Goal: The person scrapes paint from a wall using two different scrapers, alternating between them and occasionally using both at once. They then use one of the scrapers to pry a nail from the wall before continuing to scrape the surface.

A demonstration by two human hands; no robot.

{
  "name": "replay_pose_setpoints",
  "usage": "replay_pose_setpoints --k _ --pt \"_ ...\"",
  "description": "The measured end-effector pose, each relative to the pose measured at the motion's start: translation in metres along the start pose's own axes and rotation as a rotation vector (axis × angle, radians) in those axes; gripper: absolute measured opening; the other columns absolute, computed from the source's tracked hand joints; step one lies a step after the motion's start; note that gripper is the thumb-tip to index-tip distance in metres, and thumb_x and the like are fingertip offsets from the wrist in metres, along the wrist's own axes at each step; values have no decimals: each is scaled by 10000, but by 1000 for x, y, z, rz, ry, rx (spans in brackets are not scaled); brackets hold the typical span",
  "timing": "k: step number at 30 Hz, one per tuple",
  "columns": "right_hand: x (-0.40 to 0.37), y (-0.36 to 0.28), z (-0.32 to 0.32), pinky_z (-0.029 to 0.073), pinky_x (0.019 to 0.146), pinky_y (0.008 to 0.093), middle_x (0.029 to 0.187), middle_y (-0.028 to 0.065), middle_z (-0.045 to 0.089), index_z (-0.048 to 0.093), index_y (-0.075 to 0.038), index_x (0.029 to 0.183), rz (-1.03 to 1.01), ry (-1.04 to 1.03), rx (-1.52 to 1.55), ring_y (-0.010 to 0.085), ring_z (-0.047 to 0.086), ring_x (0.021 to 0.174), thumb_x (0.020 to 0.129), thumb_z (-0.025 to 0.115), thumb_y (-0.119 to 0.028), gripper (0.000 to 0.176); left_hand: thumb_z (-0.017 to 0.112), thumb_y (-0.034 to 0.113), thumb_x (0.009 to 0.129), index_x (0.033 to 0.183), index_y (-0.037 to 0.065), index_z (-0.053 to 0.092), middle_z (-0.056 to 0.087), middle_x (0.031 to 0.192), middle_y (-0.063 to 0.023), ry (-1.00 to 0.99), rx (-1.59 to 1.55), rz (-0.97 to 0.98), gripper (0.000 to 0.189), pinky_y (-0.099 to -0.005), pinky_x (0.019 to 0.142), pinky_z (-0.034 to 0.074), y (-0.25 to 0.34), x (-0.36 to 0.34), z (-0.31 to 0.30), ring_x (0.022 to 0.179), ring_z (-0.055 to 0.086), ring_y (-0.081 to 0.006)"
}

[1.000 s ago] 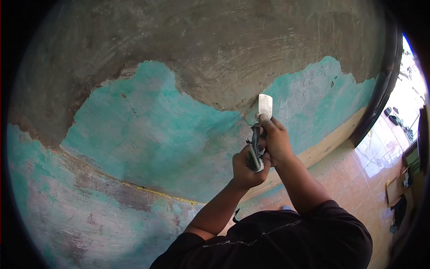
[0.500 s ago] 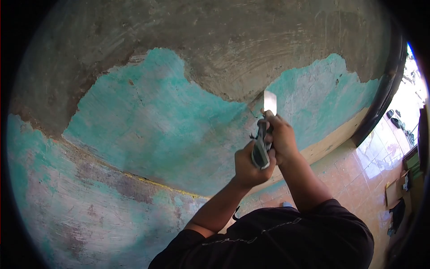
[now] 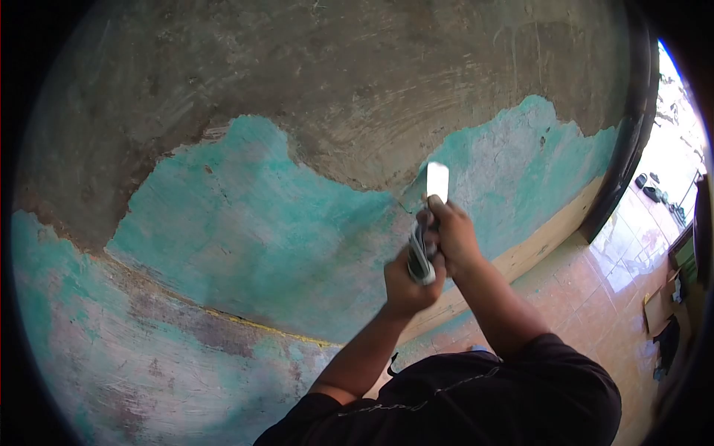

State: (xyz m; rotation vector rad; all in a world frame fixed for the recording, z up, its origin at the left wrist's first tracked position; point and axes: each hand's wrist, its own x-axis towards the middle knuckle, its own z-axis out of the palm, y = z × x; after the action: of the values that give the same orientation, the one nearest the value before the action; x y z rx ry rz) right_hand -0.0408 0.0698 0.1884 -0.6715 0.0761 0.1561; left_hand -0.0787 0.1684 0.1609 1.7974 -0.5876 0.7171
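While both hands grip one scraper [image 3: 422, 249], its bright, flat blade [image 3: 437, 182] points to about twelve o'clock, in front of the turquoise patch of the wall [image 3: 260, 223], close to where that patch meets bare grey-brown plaster [image 3: 372, 97]. Motion blur and glare soften the blade, and I cannot tell whether its edge touches the surface. The left hand [image 3: 413, 282] has its fingers curled shut around the grey-and-black handle, near the rounded butt at the six o'clock end. The right hand [image 3: 455, 234] sits just beside it, towards one o'clock, its fingers closed around the upper handle and reaching the base of the blade; exactly how they lie on the far side is hidden. From the middle of the view, the plaster spreads from ten round to one o'clock, its ragged border dipping near the blade. Towards eight o'clock, a rough seam with a yellow line [image 3: 282, 327] separates the turquoise patch from a whitish, blotchy stretch of wall [image 3: 171, 357]. A pale yellowish band [image 3: 520, 260] runs along the wall's foot, above the tiled floor [image 3: 565, 297] at four o'clock. A dark frame [image 3: 636, 134] curves down at around two o'clock, with footwear [image 3: 652, 193] beyond it near three, and cardboard [image 3: 657, 311] lies a little past three. A dark shirt [image 3: 476, 401] fills the five o'clock side.
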Motion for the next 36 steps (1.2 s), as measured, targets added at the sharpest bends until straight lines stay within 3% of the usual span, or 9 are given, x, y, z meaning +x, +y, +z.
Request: replay_pose_setpoints --k 1,3,10,13,18,22,31,36 --pt "7 -2 4 283 373 183 704 1 509 518 -43 1040 -33 14 34 31 341 432 939 485 -223 210 672 108 740 895 -1 594 648 746 -128 -41 -91 -92 204 -284 613 509 -5 6 -1 679 667 -179" --pt "0 -9 10 284 375 178 696 -4 498 509 -49 1041 -34 8 82 29 332 433 944 477 -213 194 673 108 742 893 -6 593 647 744 -122 -135 0 -37 205 -281 617 507 -5 9 -7 696 670 -176" --pt "-3 -14 -1 292 353 212 731 22 463 477 -48 1057 -5 -28 -29 59 356 472 940 483 -244 227 683 121 737 879 -3 588 627 674 -117 14 -24 63 211 -281 567 500 1 10 9 615 656 -177" --pt "6 -18 7 291 353 215 713 9 461 471 -53 1062 -78 0 6 56 349 457 945 476 -243 223 640 58 745 950 -9 592 627 815 -85 -182 2 -61 220 -255 670 488 -8 17 0 740 604 -112" --pt "-9 -10 -3 306 356 218 729 13 463 472 -53 1061 36 -82 14 59 346 460 950 469 -245 221 618 32 741 915 -37 576 600 725 -61 -84 -7 56 191 -249 598 472 7 -4 1 657 577 -105" --pt "1 -16 5 308 358 207 731 9 464 470 -54 1064 -13 -31 11 52 348 466 948 468 -232 212 617 30 742 921 -41 573 597 728 -55 -144 -87 -28 197 -243 604 474 1 13 1 667 574 -101" --pt "-3 -16 8 292 366 186 711 12 499 501 -47 1059 12 -42 74 40 360 442 940 492 -230 219 609 24 730 951 -32 582 605 761 -50 -131 -67 -12 229 -254 627 476 4 15 -4 693 566 -95" --pt "-11 -12 13 279 350 211 710 4 456 462 -60 1047 39 -9 108 57 350 465 952 458 -232 196 661 98 727 920 -25 600 652 739 -119 -99 18 -13 237 -274 608 513 15 9 -8 686 676 -189"
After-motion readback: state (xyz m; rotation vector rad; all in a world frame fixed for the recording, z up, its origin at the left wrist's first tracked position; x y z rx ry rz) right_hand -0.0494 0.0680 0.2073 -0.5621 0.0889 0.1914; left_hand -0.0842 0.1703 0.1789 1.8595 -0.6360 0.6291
